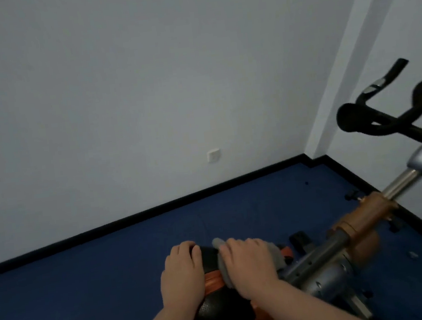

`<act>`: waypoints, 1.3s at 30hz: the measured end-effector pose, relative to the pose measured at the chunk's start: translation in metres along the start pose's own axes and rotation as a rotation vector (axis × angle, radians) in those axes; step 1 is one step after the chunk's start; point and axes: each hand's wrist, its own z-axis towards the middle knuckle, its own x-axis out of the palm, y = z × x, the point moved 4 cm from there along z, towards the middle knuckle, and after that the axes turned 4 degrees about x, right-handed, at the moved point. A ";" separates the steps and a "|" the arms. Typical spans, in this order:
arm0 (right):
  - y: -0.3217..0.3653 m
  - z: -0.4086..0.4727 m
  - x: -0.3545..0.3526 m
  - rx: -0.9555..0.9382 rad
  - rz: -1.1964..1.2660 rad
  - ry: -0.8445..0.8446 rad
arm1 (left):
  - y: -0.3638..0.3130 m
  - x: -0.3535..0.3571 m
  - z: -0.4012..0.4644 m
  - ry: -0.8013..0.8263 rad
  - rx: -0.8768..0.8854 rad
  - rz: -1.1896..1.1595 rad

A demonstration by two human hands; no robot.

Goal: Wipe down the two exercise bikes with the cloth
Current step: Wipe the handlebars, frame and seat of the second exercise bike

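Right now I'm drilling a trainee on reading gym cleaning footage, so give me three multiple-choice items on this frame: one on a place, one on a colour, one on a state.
1. Where is the grey cloth?
A. on the floor
B. under the right hand on the saddle
C. draped over the handlebars

2. What colour is the floor?
A. blue
B. green
C. red

3. What is the left hand doing?
A. hanging free at the person's side
B. holding a spray bottle
C. resting on the saddle, fingers curled over its far end

Answers:
1. B, the cloth shows around the right hand's fingers, pressed to the saddle.
2. A, the floor is deep blue up to the black skirting.
3. C, the left hand lies on the black and orange saddle beside the right hand.
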 end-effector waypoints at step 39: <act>0.082 0.075 0.001 -0.363 0.271 0.588 | 0.008 0.009 -0.113 -0.019 -0.279 0.093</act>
